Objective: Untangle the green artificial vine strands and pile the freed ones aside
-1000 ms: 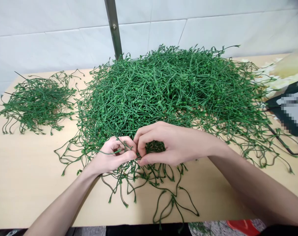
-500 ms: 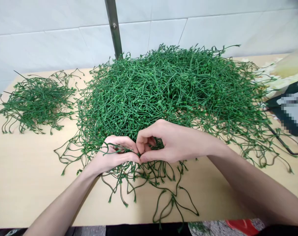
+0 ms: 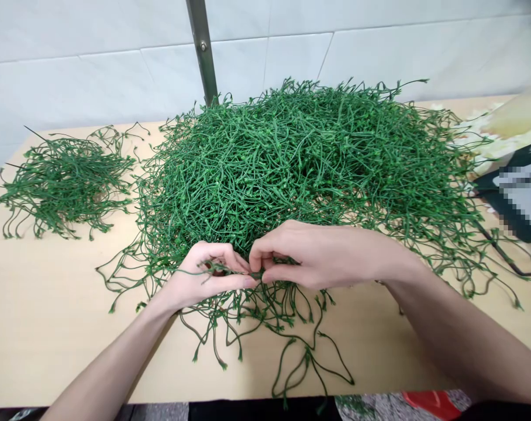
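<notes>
My left hand pinches a thin green plastic stem piece, whose strands stick out between thumb and fingers. My right hand has thumb and forefinger bent together at the end of the same stem piece, close to the left fingertips. Both hands are just in front of a large heap of green artificial stems with small budded tips. Loose strands spread under the hands. Nearer the front edge lies a single branching stem.
A smaller pile of green stems lies on the left of the pale wooden table. A metal post stands behind the heap against a tiled wall. At right are a dark-framed object and white petals.
My right hand has shifted slightly to the right and its fingertips have parted a little from the left ones. The strands in my left hand have turned. The heap is unchanged.
</notes>
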`<state>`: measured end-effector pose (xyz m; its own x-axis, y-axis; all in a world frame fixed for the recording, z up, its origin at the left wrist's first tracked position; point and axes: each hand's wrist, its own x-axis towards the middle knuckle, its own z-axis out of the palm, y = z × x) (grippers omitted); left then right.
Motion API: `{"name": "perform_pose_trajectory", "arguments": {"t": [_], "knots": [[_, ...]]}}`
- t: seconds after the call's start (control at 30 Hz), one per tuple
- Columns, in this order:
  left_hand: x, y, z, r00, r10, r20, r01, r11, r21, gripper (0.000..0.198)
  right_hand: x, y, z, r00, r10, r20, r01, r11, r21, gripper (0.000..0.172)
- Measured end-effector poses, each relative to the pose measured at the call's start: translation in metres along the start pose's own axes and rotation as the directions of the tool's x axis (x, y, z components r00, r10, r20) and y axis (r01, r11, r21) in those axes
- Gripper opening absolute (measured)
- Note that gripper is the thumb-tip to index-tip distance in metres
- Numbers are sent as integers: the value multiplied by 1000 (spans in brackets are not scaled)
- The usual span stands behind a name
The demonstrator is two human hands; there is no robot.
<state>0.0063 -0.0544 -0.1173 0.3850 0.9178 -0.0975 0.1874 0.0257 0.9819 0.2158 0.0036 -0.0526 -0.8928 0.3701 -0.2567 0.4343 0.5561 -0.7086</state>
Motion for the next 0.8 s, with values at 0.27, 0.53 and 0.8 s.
{"name": "perform_pose_trajectory", "arguments": {"t": [0.27, 0.53, 0.8], "knots": [[-1, 5, 2, 998, -23, -51, 19, 997, -69, 20, -2, -4, 3, 994, -5, -106, -1, 999, -50, 19], [0, 5, 1, 993, -59, -103, 36, 976, -213, 31, 4, -4, 2, 982, -50, -184, 57, 998, 32, 14], [0, 1, 3, 986, -44, -159, 9, 977, -214, 32, 6, -2, 4, 970, -93, -222, 94, 996, -7, 16]]}}
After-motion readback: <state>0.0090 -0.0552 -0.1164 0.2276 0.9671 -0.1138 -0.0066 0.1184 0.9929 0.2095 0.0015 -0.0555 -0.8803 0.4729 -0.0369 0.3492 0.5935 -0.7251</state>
